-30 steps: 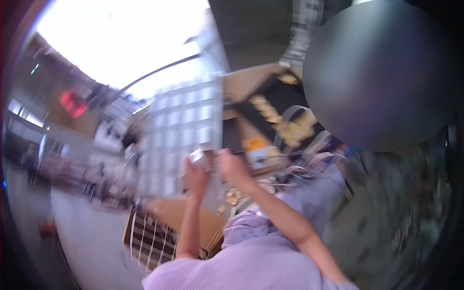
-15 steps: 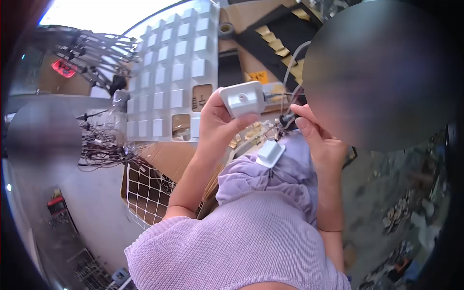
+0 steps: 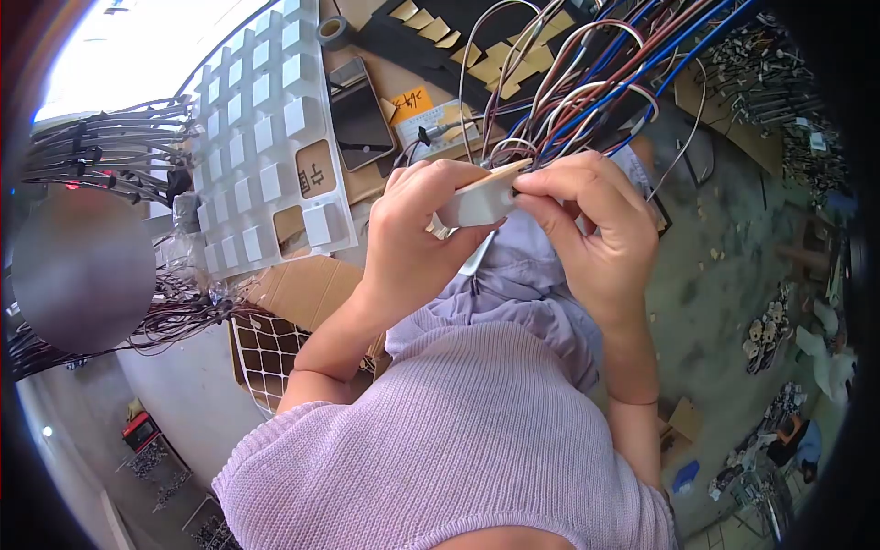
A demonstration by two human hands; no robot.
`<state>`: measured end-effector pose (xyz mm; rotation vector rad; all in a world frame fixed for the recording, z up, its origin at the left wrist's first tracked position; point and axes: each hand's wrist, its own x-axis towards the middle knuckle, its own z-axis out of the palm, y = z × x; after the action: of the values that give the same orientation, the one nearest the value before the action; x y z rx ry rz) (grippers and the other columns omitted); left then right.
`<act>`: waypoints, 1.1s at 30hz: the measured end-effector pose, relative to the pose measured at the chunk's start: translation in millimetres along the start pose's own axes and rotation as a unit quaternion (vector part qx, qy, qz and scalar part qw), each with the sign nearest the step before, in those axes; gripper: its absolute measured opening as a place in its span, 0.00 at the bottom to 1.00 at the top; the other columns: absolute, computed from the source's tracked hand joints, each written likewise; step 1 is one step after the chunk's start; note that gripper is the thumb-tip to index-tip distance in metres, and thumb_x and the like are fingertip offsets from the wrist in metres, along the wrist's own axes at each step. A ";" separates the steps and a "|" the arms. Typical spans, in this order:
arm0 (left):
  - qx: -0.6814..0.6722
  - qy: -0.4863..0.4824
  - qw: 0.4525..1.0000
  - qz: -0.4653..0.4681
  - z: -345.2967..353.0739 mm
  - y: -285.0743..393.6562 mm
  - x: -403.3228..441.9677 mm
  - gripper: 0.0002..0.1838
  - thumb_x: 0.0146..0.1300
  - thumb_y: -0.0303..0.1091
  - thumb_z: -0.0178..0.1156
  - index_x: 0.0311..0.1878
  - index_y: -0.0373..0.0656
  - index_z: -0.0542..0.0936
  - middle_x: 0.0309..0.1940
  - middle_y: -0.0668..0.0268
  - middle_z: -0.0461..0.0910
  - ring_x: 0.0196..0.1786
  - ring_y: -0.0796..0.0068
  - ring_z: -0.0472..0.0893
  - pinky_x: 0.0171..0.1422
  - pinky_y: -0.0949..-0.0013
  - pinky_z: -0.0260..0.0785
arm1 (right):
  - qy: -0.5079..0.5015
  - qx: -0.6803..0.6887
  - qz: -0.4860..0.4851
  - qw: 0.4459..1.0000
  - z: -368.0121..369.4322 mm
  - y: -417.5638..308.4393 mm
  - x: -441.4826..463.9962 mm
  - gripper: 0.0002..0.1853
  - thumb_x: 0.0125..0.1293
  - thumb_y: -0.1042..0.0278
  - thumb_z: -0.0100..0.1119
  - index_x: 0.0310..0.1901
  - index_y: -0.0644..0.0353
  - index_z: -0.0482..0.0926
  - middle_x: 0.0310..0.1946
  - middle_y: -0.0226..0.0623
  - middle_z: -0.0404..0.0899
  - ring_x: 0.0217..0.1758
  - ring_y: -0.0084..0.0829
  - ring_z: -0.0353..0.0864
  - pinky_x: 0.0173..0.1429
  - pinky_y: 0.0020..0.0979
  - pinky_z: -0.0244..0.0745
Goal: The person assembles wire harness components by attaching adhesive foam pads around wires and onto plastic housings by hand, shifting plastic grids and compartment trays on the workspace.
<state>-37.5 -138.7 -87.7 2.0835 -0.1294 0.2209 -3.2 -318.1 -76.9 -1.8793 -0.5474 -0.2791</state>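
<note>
My left hand (image 3: 408, 238) is closed around a white plastic housing (image 3: 478, 205), thumb below and fingers on top, with its tan edge facing up. At the right end of the housing, my right hand (image 3: 596, 229) pinches with thumb and fingertips. A small dark bit shows at those fingertips, too covered to name. Just beyond both hands, a bundle of blue, brown, white and black wires (image 3: 587, 101) fans out to the upper right. Partly hidden behind my left hand, another white piece (image 3: 478, 255) lies on my lap.
On the left stands a translucent tray (image 3: 337, 188) with rows of white housings. Beside it lie a dark phone-like slab (image 3: 365, 115), a tape roll (image 3: 334, 33) and an orange label (image 3: 411, 104). Grey cables (image 3: 101, 151) hang far left; a netted cardboard box (image 3: 261, 353) sits below.
The white housing has turned onto its edge, and my right hand has come in to touch its end. The view has shifted, and the wire bundle now shows beyond my hands.
</note>
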 end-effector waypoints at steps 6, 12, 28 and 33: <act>0.068 -0.011 0.997 0.039 7.2 5.0 -2.1 0.18 0.45 0.24 0.71 0.42 0.41 0.82 0.36 0.59 0.82 0.40 0.58 0.80 0.48 0.63 0.68 | -0.067 -0.101 -0.084 0.989 -10.3 12.9 -20.3 0.15 0.50 0.78 0.61 0.42 0.59 0.80 0.39 0.37 0.78 0.42 0.39 0.78 0.45 0.36 0.76; 0.044 -0.131 0.987 0.081 27.1 10.8 -11.5 0.18 0.46 0.22 0.69 0.44 0.37 0.81 0.39 0.59 0.81 0.40 0.59 0.78 0.43 0.64 0.68 | -0.103 -0.123 0.035 0.986 -39.4 4.3 -36.8 0.04 0.58 0.70 0.59 0.36 0.53 0.79 0.36 0.30 0.78 0.44 0.33 0.81 0.42 0.34 0.80; 0.035 -0.316 0.925 0.209 85.6 39.0 17.1 0.17 0.57 0.24 0.67 0.50 0.37 0.81 0.40 0.54 0.81 0.39 0.57 0.79 0.41 0.61 0.70 | 0.000 -0.008 0.154 0.988 -105.7 33.8 -88.7 0.04 0.59 0.74 0.61 0.35 0.64 0.79 0.35 0.37 0.74 0.37 0.39 0.79 0.42 0.38 0.72; -0.046 -0.383 0.898 0.212 92.5 48.6 22.8 0.16 0.55 0.27 0.69 0.47 0.35 0.82 0.44 0.50 0.82 0.49 0.49 0.81 0.58 0.56 0.71 | -0.020 0.111 0.217 0.970 -122.4 26.4 -95.8 0.09 0.59 0.79 0.58 0.42 0.64 0.76 0.35 0.39 0.77 0.40 0.33 0.79 0.42 0.35 0.71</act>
<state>-14.5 -243.2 -86.9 1.9161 -1.0542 -0.3583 -64.7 -462.0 -95.8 -1.7345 -0.1721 0.1065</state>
